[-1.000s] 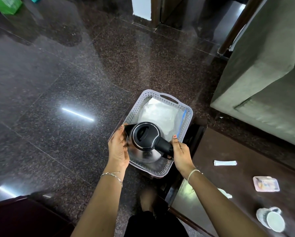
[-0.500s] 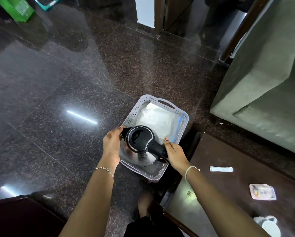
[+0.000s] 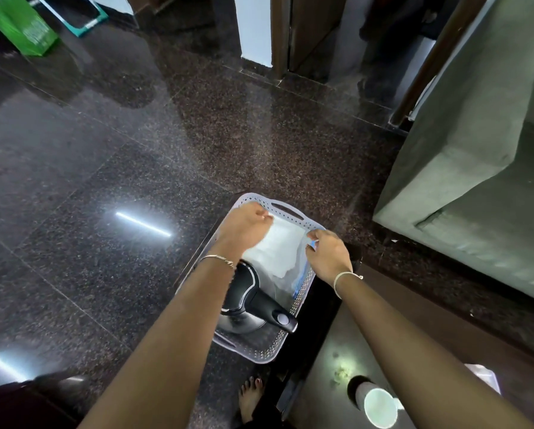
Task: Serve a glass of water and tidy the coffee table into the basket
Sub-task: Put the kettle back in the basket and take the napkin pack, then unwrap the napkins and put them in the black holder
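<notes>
A pale perforated basket (image 3: 259, 351) stands on the dark floor beside the coffee table (image 3: 414, 305). A steel kettle with a black lid and handle (image 3: 253, 301) lies in its near half. A clear plastic bag with white contents (image 3: 278, 252) fills the far half. My left hand (image 3: 244, 227) pinches the bag's far left corner. My right hand (image 3: 327, 252) pinches the bag's right edge by its blue strip. A white cup (image 3: 377, 407) stands on the table near my right forearm.
A grey-green sofa (image 3: 476, 181) stands at the right. My bare foot (image 3: 251, 394) is on the floor by the table's corner. A green bag (image 3: 21, 26) lies far left by a teal-rimmed tray. A doorway is straight ahead.
Both hands let go of the kettle, which now sits in the basket, and moved forward to take hold of the plastic bag. The view has shifted closer and lower.
</notes>
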Available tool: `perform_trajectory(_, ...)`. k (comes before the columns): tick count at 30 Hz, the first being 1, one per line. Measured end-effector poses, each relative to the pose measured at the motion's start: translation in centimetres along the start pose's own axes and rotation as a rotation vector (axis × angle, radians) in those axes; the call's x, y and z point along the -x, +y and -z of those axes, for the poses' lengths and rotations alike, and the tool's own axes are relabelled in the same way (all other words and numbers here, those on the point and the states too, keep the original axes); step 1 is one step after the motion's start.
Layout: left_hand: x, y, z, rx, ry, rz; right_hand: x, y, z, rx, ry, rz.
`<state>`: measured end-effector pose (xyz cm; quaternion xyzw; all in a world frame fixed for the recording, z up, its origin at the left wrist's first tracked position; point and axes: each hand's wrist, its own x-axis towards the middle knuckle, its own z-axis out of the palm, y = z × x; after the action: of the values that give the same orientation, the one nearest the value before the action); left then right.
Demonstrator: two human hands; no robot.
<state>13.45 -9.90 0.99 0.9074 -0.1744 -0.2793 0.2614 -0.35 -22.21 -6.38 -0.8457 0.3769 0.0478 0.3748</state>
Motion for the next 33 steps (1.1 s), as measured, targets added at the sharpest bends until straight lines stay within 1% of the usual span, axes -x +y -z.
perform_trajectory(2,-1.0,1.8,-2.4,-0.208,-0.114,-0.043,-1.4,0.1,0.0,0.102,-0.027,0.041)
perform_trajectory(3,-1.4,2.5,-3.8,-0.267,-0.149,-0.026,-2.0,0.2,-0.2,0.151,-0.032,0.067)
perform_trajectory(4,-1.5,3.1,-5.2,-0.272,-0.168,0.025,-2.6,0.4,-0.4,0.198,-0.034,0.096)
perform_trajectory(5,-1.5,3.7,-6.7,-0.211,-0.172,0.104,-3.1,0.6,-0.7,0.248,-0.043,0.121)
perform_trajectory(6,-1.4,4.1,-8.2,-0.076,-0.154,0.215,-3.7,0.8,-1.1,0.303,-0.066,0.143)
perform_trajectory(9,-1.0,4.4,-11.7,0.524,-0.005,0.632,-5.3,1.5,-1.6,0.424,-0.152,0.182)
perform_trajectory(10,-0.9,4.0,-12.5,0.661,0.035,0.738,-5.8,1.9,-1.7,0.446,-0.156,0.191)
perform_trajectory(12,-0.9,2.8,-13.6,0.765,0.091,0.879,-6.7,2.4,-1.9,0.517,-0.142,0.221)
perform_trajectory(13,-1.0,2.3,-14.1,0.783,0.107,0.916,-7.0,2.6,-2.1,0.555,-0.135,0.237)
perform_trajectory(17,-1.6,1.3,-15.4,0.812,0.128,0.946,-7.5,2.8,-3.2,0.69,-0.123,0.272)
perform_trajectory(24,-2.7,0.5,-16.3,0.935,0.153,0.981,-7.3,2.8,-4.2,0.835,-0.121,0.279)
perform_trajectory(27,-3.0,0.6,-16.5,1.073,0.171,0.96,-7.3,3.1,-4.4,0.854,-0.12,0.31)
perform_trajectory(33,-3.3,0.7,-16.1,1.14,0.188,0.947,-8.1,3.0,-4.6,0.82,-0.148,0.341)
